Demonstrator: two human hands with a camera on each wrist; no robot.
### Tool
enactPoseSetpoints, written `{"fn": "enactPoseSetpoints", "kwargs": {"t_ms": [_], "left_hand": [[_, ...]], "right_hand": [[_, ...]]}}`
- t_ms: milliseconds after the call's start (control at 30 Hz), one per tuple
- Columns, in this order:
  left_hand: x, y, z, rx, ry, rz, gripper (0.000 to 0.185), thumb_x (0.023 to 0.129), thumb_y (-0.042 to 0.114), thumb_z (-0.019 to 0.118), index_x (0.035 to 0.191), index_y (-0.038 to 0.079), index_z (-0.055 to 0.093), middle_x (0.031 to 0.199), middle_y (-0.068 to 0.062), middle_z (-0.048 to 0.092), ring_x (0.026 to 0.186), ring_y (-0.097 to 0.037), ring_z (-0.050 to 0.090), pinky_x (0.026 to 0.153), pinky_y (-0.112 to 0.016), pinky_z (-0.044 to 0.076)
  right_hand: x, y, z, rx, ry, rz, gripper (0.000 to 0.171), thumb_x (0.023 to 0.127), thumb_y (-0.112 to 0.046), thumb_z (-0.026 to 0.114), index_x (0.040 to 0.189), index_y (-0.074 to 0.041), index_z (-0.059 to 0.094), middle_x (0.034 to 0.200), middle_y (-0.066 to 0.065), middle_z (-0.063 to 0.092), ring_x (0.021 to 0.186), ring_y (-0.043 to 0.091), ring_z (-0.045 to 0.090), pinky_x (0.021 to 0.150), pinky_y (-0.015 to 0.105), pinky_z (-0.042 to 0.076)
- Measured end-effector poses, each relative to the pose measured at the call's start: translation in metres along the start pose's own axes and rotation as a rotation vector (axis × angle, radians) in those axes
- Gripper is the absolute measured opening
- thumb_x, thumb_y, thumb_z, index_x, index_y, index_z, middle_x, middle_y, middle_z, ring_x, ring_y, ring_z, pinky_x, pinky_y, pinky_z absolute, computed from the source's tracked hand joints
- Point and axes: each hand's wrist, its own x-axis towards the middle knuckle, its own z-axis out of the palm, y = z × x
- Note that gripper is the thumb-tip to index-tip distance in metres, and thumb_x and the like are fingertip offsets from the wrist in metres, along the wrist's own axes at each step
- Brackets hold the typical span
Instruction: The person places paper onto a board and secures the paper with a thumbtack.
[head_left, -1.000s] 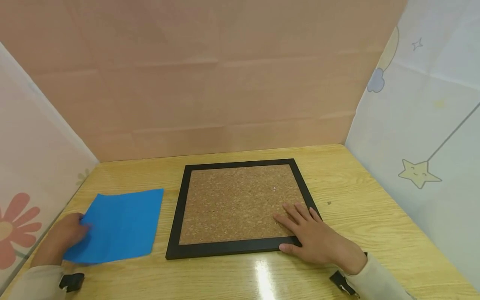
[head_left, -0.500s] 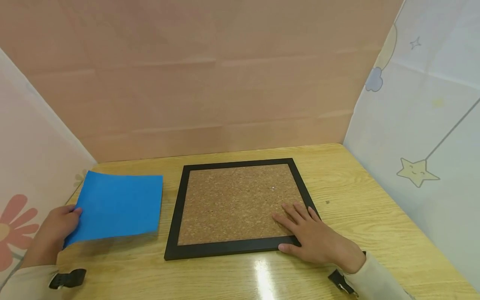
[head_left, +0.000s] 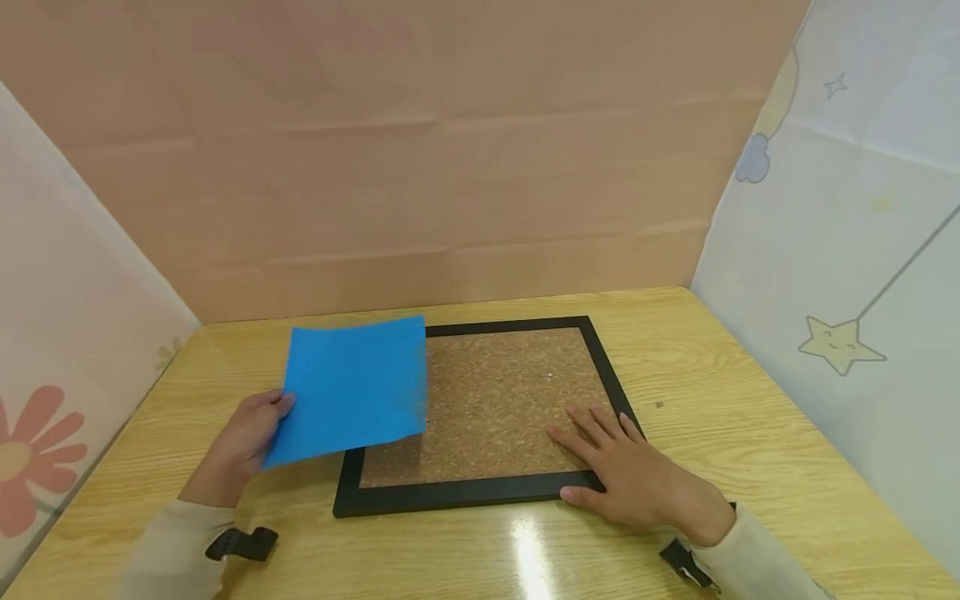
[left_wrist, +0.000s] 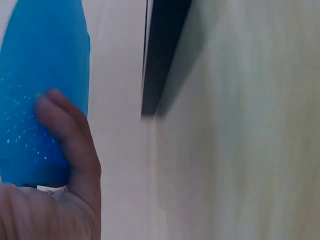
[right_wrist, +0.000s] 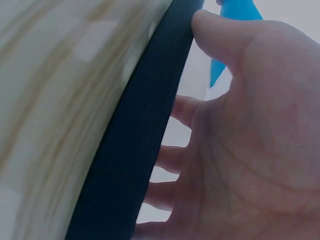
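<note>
In the head view my left hand (head_left: 251, 432) pinches the left edge of a flat blue sheet (head_left: 352, 387), thumb on top. The sheet hangs above the table and covers the left part of a cork board (head_left: 495, 408) with a black frame. Small pale specks dot the sheet's underside (left_wrist: 30, 130) in the left wrist view, where a finger lies against it. My right hand (head_left: 622, 475) rests with spread, straight fingers on the board's lower right corner. In the right wrist view the thumb touches the frame's edge (right_wrist: 135, 120) and the fingers reach over the board.
The board lies on a wood-grain table (head_left: 697, 417). A peach-coloured backdrop (head_left: 450, 167) stands behind it. White printed panels rise on both sides, one with a red flower (head_left: 37, 458), the other with a yellow star (head_left: 840, 343). A small white mark (head_left: 549, 376) shows on the cork.
My left hand has lifted the blue sheet from the table on the left and carried it right, over the board's left side. The right hand and the board stay where they were.
</note>
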Motion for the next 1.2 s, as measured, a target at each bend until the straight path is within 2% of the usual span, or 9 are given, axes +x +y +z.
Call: {"fn": "enactPoseSetpoints", "kwargs": {"t_ms": [233, 367, 500, 600, 733, 833, 967, 1133, 1200], "left_hand": [[0.010, -0.001, 0.057, -0.102, -0.076, -0.006, 0.060, 0.111, 0.018, 0.028, 0.156, -0.009, 0.001, 0.165, -0.028, -0.003, 0.153, -0.044, 0.003, 0.121, -0.060, 0.012], [0.014, 0.000, 0.082, -0.125, -0.093, -0.011, 0.058, 0.111, 0.017, 0.030, 0.156, -0.010, 0.004, 0.164, -0.030, 0.005, 0.152, -0.044, 0.012, 0.119, -0.060, 0.018], [0.015, 0.005, 0.105, -0.132, -0.099, 0.021, 0.054, 0.111, 0.016, 0.028, 0.155, -0.011, 0.012, 0.160, -0.031, 0.018, 0.148, -0.044, 0.026, 0.117, -0.060, 0.026], [0.016, 0.009, 0.121, -0.125, -0.085, 0.041, 0.051, 0.110, 0.015, 0.029, 0.153, -0.011, 0.021, 0.153, -0.031, 0.032, 0.138, -0.040, 0.041, 0.112, -0.057, 0.038], [0.019, 0.012, 0.139, -0.098, -0.056, 0.031, 0.046, 0.110, 0.015, 0.032, 0.148, -0.011, 0.034, 0.134, -0.027, 0.053, 0.111, -0.025, 0.062, 0.094, -0.044, 0.054], [0.021, 0.013, 0.150, -0.092, -0.049, 0.024, 0.045, 0.110, 0.015, 0.033, 0.146, -0.011, 0.037, 0.127, -0.026, 0.058, 0.103, -0.023, 0.066, 0.089, -0.041, 0.057], [0.025, 0.016, 0.157, -0.106, -0.041, 0.017, 0.046, 0.110, 0.014, 0.033, 0.147, -0.013, 0.035, 0.137, -0.030, 0.053, 0.122, -0.035, 0.060, 0.101, -0.049, 0.051], [0.027, 0.018, 0.157, -0.086, -0.055, 0.004, 0.050, 0.110, 0.020, 0.034, 0.148, -0.013, 0.033, 0.144, -0.031, 0.048, 0.130, -0.040, 0.054, 0.106, -0.054, 0.046], [0.026, 0.019, 0.154, -0.066, -0.050, 0.006, 0.053, 0.110, 0.025, 0.036, 0.147, -0.012, 0.035, 0.141, -0.030, 0.051, 0.124, -0.037, 0.060, 0.103, -0.050, 0.050]], "right_hand": [[0.000, 0.000, -0.001, 0.014, -0.001, -0.006, 0.073, 0.097, -0.064, 0.047, 0.157, -0.026, 0.032, 0.165, 0.016, 0.022, 0.151, 0.049, 0.017, 0.113, 0.073, 0.018], [0.000, -0.001, -0.002, 0.023, -0.008, -0.007, 0.073, 0.097, -0.065, 0.046, 0.157, -0.026, 0.032, 0.165, 0.017, 0.021, 0.151, 0.050, 0.016, 0.112, 0.074, 0.018], [0.000, -0.001, -0.002, 0.030, -0.012, -0.004, 0.073, 0.097, -0.065, 0.046, 0.158, -0.027, 0.031, 0.166, 0.017, 0.021, 0.151, 0.049, 0.015, 0.113, 0.074, 0.017], [0.000, 0.000, -0.002, 0.044, -0.007, -0.013, 0.072, 0.097, -0.064, 0.047, 0.158, -0.030, 0.029, 0.165, 0.018, 0.022, 0.151, 0.050, 0.015, 0.112, 0.075, 0.017], [0.000, 0.000, 0.000, 0.062, -0.003, -0.027, 0.069, 0.097, -0.063, 0.048, 0.158, -0.037, 0.026, 0.165, 0.020, 0.021, 0.151, 0.050, 0.014, 0.110, 0.077, 0.016], [0.000, 0.000, 0.001, 0.064, 0.001, -0.039, 0.065, 0.098, -0.061, 0.048, 0.156, -0.041, 0.028, 0.165, 0.021, 0.021, 0.151, 0.051, 0.014, 0.110, 0.077, 0.017], [0.000, -0.001, 0.001, 0.074, -0.012, -0.039, 0.061, 0.098, -0.061, 0.047, 0.154, -0.043, 0.032, 0.165, 0.021, 0.019, 0.151, 0.051, 0.013, 0.111, 0.077, 0.015], [-0.001, 0.000, 0.000, 0.079, -0.036, -0.030, 0.058, 0.098, -0.062, 0.046, 0.153, -0.044, 0.035, 0.166, 0.019, 0.017, 0.152, 0.050, 0.010, 0.111, 0.077, 0.013], [-0.001, 0.001, -0.001, 0.080, -0.039, -0.031, 0.058, 0.098, -0.062, 0.045, 0.152, -0.043, 0.036, 0.166, 0.020, 0.017, 0.152, 0.051, 0.009, 0.111, 0.077, 0.013]]}}
